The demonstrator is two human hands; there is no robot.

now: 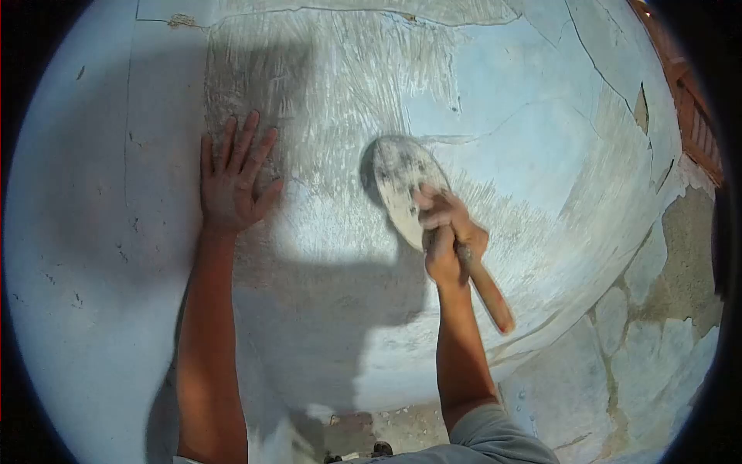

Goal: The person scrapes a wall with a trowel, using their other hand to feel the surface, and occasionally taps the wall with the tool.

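Note:
My left hand (236,189) lies flat with spread fingers on the pale blue wall (510,85), over a shaded, roughened strip. To its right, my right hand (456,240) grips a trowel (398,174) close to the blade. The blade is oval, whitish and smeared with grey, and it leans against the scratched wall surface. A wooden handle sticks out below my right hand, down and to the right. Some fingers of this hand are blurred and overlap the lower blade.
Dense scratch marks (340,77) run down the middle of the wall. Cracks and a chipped gap (641,108) show at upper right. Stone paving (564,387) lies at lower right, with reddish-brown slatted woodwork (696,116) at the far right edge.

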